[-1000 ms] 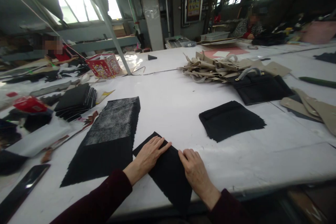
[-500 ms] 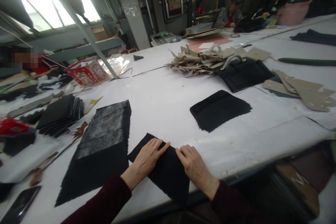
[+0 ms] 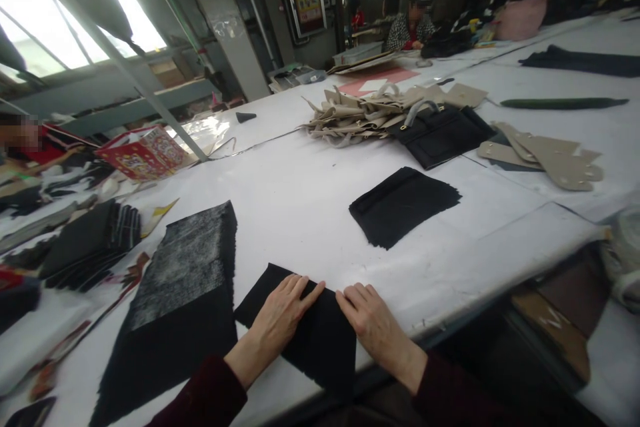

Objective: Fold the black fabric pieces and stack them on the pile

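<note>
A black fabric piece (image 3: 320, 340) with a straight far edge lies at the table's front, its near corner reaching the table edge. My left hand (image 3: 283, 310) rests across it, fingers bent at the far edge and one digit stretched along that edge to the right. My right hand (image 3: 373, 317) has its fingers curled and closed at the piece's far right corner. The two hands are a short gap apart; the undersides of the fingers are hidden. To the left lies a larger black fabric sheet (image 3: 175, 340) with a greyish mottled upper part. Another black piece (image 3: 403, 207) lies farther right.
Beyond are a heap of beige strap-like pieces (image 3: 350, 113), a black bag (image 3: 443, 133) and beige flat parts (image 3: 560, 157). Stacked dark fabric (image 3: 90, 240) and a red patterned box (image 3: 145, 153) stand left. People sit at the left and far back. The white table (image 3: 295, 200) ends front right.
The view has turned slightly right, so the table's things appear shifted left. Both hands keep nearly the same place on the fabric piece.
</note>
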A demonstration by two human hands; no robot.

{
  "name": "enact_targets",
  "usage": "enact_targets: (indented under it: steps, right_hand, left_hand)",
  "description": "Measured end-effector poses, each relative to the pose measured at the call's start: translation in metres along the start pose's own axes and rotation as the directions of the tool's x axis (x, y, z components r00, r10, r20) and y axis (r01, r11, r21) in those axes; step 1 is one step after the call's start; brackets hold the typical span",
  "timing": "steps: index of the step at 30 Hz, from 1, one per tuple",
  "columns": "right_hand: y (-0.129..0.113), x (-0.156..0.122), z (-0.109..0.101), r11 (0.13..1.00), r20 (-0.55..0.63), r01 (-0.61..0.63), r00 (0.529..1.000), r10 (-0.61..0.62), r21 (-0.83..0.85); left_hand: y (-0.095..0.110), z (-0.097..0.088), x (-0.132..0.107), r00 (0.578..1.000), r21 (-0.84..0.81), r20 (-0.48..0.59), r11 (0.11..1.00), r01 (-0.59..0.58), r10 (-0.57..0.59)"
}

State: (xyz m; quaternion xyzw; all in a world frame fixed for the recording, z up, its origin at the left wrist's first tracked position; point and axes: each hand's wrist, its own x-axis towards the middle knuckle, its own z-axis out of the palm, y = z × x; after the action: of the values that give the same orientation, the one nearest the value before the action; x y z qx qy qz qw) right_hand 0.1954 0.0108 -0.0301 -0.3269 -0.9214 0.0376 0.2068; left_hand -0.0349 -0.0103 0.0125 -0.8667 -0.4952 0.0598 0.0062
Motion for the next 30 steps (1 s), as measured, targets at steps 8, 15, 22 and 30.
enact_targets:
  steps: [8,15,22,30]
  right_hand:
    - [0.001,-0.007,-0.001,0.999,-0.022,0.012,1.0,-0.013,-0.035]
    - [0.001,-0.009,-0.005,0.998,-0.015,0.006,1.0,-0.007,-0.063]
    - [0.001,-0.014,-0.007,0.998,0.005,-0.017,1.0,0.018,-0.053]
    - [0.004,-0.026,-0.013,0.998,-0.002,-0.039,0.999,0.039,-0.05]
  left_hand:
    - [0.007,0.003,0.003,1.0,-0.068,0.026,0.998,-0.015,0.016]
    - [0.018,0.004,0.004,1.0,0.023,0.02,1.0,-0.02,0.019]
    - [0.022,0.005,0.003,1.0,0.056,0.003,0.998,-0.006,0.006]
    - [0.03,0.003,0.004,1.0,0.104,0.004,0.995,0.002,-0.003]
